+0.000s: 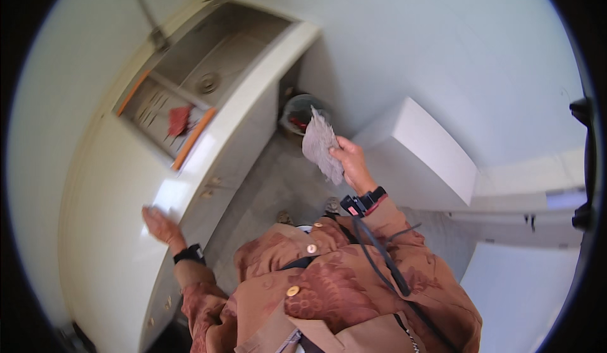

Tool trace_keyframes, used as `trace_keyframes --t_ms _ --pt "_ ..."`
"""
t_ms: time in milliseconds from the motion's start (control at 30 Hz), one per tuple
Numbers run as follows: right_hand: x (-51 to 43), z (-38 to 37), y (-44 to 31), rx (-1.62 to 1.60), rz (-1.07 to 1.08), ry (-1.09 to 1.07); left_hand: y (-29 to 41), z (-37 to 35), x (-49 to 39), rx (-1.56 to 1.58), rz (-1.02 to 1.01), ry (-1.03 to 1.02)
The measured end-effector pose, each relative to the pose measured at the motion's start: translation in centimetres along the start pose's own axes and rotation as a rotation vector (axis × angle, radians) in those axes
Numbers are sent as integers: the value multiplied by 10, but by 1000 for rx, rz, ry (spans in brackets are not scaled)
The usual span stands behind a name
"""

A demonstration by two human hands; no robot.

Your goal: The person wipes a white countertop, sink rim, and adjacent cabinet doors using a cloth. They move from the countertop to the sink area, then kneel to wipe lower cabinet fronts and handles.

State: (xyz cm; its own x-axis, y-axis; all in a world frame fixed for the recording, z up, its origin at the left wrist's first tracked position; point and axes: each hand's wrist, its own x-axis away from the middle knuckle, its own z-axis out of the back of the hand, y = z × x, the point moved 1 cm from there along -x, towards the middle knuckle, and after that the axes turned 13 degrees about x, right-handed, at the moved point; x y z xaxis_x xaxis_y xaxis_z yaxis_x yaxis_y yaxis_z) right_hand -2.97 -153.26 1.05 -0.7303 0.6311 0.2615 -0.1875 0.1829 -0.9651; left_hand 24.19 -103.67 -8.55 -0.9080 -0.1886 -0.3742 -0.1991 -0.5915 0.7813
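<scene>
My right hand (352, 162) grips a greyish-lilac cloth (323, 147) by its edge and holds it up over the floor, beside the countertop. The cloth hangs partly in front of a bucket (303, 101) on the floor. On the white countertop (109, 201) near its front edge lies my left hand (162, 226), with nothing seen in it. Further along, a drain tray with orange side bars (193, 139) spans the near part of the sink, and a crumpled red cloth (179, 121) lies in it.
The steel sink basin (227, 59) has a drain, and a curved faucet (154, 26) stands behind it. A white box-like block (434, 149) stands at the wall on the right. Cabinet doors (227, 173) run below the counter. Something red lies in the bucket.
</scene>
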Motion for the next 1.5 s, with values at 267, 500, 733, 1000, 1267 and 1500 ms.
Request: trace_keyframes --t_ms 267,500,733,1000,1267,1500 --pt "-9 206 -23 945 403 886 118 -19 75 -109 -510 -152" --pt "-29 266 33 1568 143 651 128 -94 216 -105 -459 -781" --pt "-4 328 50 1545 235 691 78 -107 262 -134 -252 -1059" --pt "87 506 88 1670 -139 1135 44 -139 284 -303 -93 -1190" --pt "50 541 91 1508 59 1234 86 -194 317 -290 28 -1275" --pt "-42 320 46 1287 496 583 51 -240 326 30 76 -1279"
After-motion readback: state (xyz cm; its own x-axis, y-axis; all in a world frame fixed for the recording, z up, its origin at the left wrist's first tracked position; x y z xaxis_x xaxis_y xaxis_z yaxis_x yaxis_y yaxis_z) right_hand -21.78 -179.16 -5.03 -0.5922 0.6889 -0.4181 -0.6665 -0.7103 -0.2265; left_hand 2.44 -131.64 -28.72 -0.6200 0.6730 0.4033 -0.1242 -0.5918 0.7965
